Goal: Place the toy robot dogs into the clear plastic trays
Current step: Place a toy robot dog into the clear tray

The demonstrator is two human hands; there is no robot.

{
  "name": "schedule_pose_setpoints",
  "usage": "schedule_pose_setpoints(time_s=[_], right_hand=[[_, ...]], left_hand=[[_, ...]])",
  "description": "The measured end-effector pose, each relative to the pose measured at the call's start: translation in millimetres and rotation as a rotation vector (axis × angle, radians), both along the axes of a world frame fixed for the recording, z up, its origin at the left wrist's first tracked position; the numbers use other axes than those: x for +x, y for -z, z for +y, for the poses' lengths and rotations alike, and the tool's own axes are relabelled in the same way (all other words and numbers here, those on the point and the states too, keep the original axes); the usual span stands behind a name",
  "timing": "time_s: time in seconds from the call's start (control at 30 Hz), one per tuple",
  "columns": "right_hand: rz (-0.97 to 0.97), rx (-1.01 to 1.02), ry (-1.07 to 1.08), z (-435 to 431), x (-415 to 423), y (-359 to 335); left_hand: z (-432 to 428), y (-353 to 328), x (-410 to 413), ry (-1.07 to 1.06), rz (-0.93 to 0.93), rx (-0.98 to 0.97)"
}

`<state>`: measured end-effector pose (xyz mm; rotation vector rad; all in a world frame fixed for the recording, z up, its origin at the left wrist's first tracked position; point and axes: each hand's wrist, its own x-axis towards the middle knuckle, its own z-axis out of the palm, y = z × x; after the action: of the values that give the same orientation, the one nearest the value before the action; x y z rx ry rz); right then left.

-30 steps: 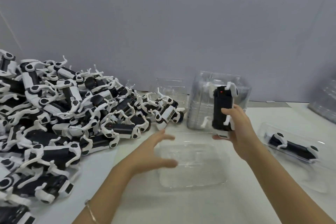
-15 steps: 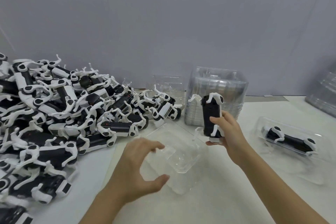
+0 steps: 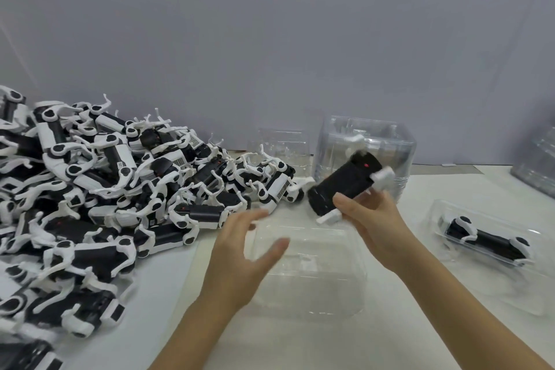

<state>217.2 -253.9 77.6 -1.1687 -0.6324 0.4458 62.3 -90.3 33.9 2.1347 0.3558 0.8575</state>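
Observation:
My right hand (image 3: 374,228) grips a black and white toy robot dog (image 3: 345,186), tilted in the air above the far edge of an empty clear plastic tray (image 3: 324,276) that lies on the white table. My left hand (image 3: 243,255) hovers over the tray's left side, fingers spread and holding nothing. A big heap of toy robot dogs (image 3: 90,195) covers the table's left side. On the right lies a second clear tray (image 3: 510,219) with a robot dog (image 3: 486,237) inside it.
A stack of clear trays (image 3: 339,141) stands at the back centre, behind the held dog. One more upright clear tray (image 3: 282,144) leans by the wall. More clear plastic (image 3: 537,165) shows at the right edge. A grey wall closes the back.
My right hand has turned the dog from upright to a tilt, its top swung right. The empty tray has dropped from its tilt and lies flat, and my left hand has opened over it.

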Motion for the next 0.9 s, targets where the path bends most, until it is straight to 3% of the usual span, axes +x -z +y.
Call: schedule_pose_setpoints(time_s=[0.17,0.33,0.53,0.63,0.7,0.8,0.9], right_hand=[[-0.112,-0.020,-0.085,16,-19,1],[-0.092,-0.063,-0.213,2,-7,-8],[-0.021,-0.262,-0.487,-29,24,-25],[-0.320,-0.653,-0.287,-14,24,-28],[-0.483,-0.799,-0.305,-3,22,-29],[-0.694,-0.867,-0.273,2,24,-27],[-0.730,-0.837,-0.183,2,29,-17]], left_hand=[[-6,-44,34,0.298,0.024,-0.880],[-3,-46,38,0.373,-0.040,-1.168],[9,-35,37,0.327,-0.103,-0.986],[3,-35,40,0.329,-0.024,-0.841],[0,-35,43,0.283,-0.011,-0.748],[15,-30,37,0.188,-0.001,-0.541],[42,-17,22,0.143,0.028,-0.306]])
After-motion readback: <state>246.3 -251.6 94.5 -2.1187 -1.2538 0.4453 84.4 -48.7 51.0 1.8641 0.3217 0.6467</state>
